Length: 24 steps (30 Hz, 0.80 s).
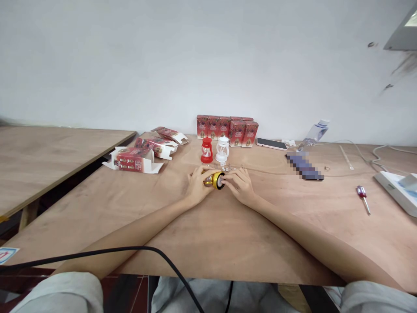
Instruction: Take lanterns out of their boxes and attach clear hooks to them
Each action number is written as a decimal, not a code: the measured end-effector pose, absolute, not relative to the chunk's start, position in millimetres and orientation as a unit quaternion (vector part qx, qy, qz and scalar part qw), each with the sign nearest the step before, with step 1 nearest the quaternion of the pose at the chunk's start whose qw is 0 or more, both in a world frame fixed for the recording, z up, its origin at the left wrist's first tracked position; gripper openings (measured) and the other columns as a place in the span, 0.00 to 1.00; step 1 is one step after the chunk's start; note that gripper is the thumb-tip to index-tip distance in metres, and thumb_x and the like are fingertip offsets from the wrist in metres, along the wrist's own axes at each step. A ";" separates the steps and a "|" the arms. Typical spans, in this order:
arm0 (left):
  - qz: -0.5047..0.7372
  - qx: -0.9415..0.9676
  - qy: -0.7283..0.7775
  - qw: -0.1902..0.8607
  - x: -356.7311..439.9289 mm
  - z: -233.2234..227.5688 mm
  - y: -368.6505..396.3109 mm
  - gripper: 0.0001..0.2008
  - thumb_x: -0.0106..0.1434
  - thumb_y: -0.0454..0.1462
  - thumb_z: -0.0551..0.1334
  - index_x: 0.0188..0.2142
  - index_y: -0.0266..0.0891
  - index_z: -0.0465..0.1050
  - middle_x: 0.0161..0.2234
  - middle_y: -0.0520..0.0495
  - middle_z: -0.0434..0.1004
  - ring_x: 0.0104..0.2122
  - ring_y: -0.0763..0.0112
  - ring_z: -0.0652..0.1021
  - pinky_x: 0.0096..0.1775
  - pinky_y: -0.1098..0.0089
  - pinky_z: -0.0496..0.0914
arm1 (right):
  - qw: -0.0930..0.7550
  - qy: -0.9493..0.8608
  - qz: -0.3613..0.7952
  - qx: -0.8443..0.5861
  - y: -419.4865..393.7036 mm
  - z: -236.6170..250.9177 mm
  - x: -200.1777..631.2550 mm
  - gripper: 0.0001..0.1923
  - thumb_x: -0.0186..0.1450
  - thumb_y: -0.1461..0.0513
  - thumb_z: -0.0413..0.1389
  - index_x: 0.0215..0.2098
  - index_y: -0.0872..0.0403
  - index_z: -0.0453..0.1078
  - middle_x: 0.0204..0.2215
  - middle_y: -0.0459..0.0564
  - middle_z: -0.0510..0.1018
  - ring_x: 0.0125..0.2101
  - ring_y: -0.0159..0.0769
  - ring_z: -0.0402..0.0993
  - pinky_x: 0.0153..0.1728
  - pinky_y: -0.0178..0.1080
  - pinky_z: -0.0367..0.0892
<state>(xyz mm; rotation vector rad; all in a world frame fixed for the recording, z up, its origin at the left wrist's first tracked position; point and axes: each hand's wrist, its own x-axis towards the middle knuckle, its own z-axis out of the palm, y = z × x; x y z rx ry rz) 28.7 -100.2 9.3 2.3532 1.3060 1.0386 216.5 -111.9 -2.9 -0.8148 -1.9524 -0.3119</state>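
Note:
My left hand (197, 184) grips a small gold lantern (215, 179) lying on its side on the wooden table (208, 234), its base turned toward my right hand (240, 185). The fingers of my right hand touch that base end. Just behind my hands stand a red lantern (206, 150) and a white lantern (222, 150), both upright. A few tiny metal parts (230, 167) lie beside them.
A row of red boxes (227, 127) stands at the wall. Opened red cartons (143, 153) lie at the left. A phone (271, 143), a plastic bag (313, 134), a red-handled screwdriver (362, 196) and a white device (397, 189) lie at the right. A black cable (130, 252) crosses the near edge.

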 end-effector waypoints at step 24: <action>0.345 0.795 0.474 0.155 28.4 12.4 -101.5 0.18 0.50 0.35 0.68 0.42 0.51 0.75 0.44 0.51 0.71 0.48 0.61 0.70 0.46 0.60 0.58 | 0.441 -0.826 -0.081 -0.341 -112.7 -1.4 208.4 0.07 0.68 0.63 0.46 0.32 0.53 0.62 0.30 0.49 0.72 0.32 0.36 0.64 0.35 0.39 0.55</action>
